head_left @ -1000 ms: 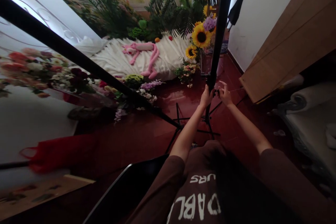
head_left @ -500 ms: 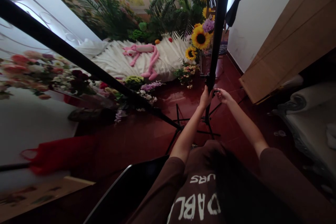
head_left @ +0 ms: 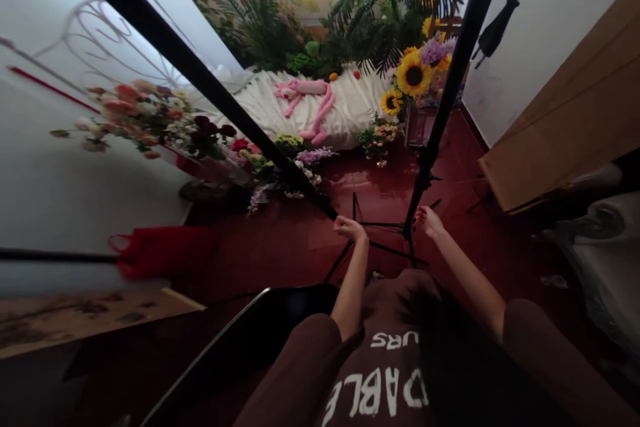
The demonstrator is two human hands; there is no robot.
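Note:
Two black tripod stands are in front of me. The left stand leans in from the upper left, and my left hand is at the lower end of its pole, fingers curled round it. My right hand is close beside the lower pole of the right stand, fingers loosely bent, with nothing visible in them. A small knob sticks out of the right pole above that hand. The stands' spread legs overlap on the floor between my hands.
Ahead lie a white draped cloth with a pink plush toy, sunflowers and palm leaves. A black cable hangs by the right pole. A wooden board leans at right; a red bag is at left.
My left hand has left the right stand's pole and moved left to the other stand. My right hand has come off the knob and moved down. The view has shifted left.

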